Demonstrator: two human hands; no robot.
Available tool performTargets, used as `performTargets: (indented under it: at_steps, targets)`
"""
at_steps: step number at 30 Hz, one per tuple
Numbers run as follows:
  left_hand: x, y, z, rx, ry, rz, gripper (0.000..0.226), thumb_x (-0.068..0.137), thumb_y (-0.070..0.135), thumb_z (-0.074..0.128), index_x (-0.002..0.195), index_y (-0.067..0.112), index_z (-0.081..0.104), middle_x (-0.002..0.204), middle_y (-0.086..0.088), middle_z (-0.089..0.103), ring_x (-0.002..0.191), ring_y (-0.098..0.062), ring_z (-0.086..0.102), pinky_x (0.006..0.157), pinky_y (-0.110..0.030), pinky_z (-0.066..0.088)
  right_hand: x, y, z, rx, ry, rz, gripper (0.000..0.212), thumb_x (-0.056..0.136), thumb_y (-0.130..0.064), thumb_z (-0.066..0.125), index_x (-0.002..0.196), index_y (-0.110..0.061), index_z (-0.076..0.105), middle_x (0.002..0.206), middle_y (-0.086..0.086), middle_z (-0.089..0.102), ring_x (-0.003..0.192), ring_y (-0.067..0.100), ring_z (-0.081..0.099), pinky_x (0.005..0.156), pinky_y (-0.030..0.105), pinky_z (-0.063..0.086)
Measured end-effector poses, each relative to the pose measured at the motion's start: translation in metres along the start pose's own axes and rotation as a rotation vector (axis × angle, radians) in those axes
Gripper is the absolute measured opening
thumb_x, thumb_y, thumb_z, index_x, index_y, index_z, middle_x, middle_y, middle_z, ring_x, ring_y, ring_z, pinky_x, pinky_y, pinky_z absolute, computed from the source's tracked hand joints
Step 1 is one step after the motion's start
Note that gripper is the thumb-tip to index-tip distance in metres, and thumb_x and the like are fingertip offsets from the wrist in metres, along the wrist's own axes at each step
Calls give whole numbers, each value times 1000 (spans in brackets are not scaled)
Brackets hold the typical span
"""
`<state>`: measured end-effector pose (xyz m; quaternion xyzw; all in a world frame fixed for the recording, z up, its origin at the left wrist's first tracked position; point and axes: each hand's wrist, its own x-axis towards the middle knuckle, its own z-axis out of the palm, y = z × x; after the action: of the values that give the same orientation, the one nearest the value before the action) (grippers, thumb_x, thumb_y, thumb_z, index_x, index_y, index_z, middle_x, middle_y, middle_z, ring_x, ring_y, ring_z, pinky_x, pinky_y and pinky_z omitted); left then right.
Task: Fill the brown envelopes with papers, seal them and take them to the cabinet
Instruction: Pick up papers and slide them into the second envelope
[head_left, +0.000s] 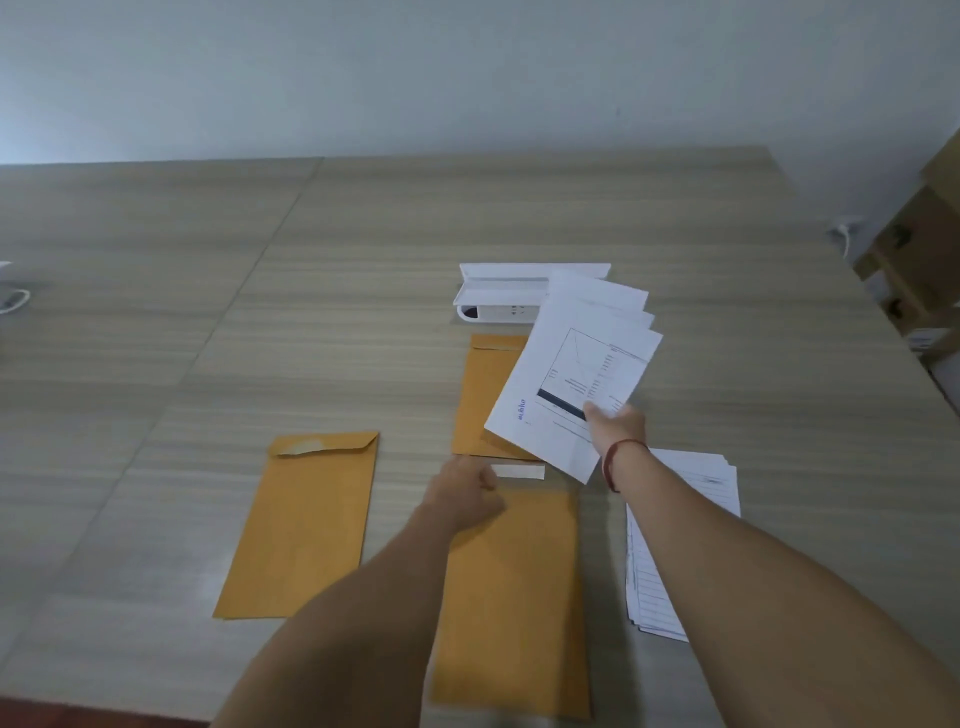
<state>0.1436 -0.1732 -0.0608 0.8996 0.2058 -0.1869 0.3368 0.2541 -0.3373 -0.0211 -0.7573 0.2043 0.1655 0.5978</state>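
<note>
A fanned bunch of papers (571, 364) is gripped in the right hand (618, 423) and held up over the middle of the table (156, 312), partly covering the far envelope (485, 400). The left hand (467, 493) is curled at the top of the near envelope (511, 597), right by a white strip (519, 472), tho whether anything's actually pinched can't be told. The left envelope (306, 525) is laid flat, and a paper stack (643, 587) is parked toward the right edge.

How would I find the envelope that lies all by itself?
Start at the big wooden table. Left of the left hand lies a brown envelope, away from the far envelope and the near envelope. Only this one has nothing covering it.
</note>
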Motion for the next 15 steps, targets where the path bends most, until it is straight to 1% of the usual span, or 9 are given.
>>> performTargets:
  at_steps: [1,3,5,8,11,15]
  targets:
    - [0,-2,2,54,-31,24,27,70,33,78,89,25,60,114,0,56,108,-18,53,97,-37,46,1,0,2,8,-6,0,31,94,-13,53,124,-6,58,124,10,63,105,26,61,85,29,48]
    - [3,-1,5,171,-32,103,51,63,39,84,106,21,62,117,2,54,112,-16,47,99,-34,43,1,0,5,11,-22,-7,31,94,-13,54,124,-6,57,125,8,63,104,25,60,84,27,45]
    - [4,3,6,245,-13,160,64,59,42,86,114,22,60,118,3,52,115,-17,45,99,-32,41,-1,1,8,9,-42,0,32,95,-14,54,126,-6,55,126,8,61,108,25,59,84,27,43]
    - [5,6,6,287,-4,167,67,59,42,86,116,25,56,121,3,51,117,-17,44,99,-31,37,-4,6,15,0,-72,21,33,95,-15,55,126,-6,55,127,8,61,105,23,58,84,27,43]
    - [8,8,5,336,-21,164,66,58,43,86,114,26,56,121,3,49,116,-18,44,98,-31,36,-5,12,20,-21,-96,31,33,94,-16,55,126,-6,56,128,8,62,112,25,59,84,27,44]
    - [11,12,4,354,-56,145,62,57,40,88,107,24,56,118,2,47,113,-19,42,97,-32,35,-5,15,22,-37,-112,36,34,94,-18,56,127,-7,56,128,7,62,102,22,58,82,27,44]
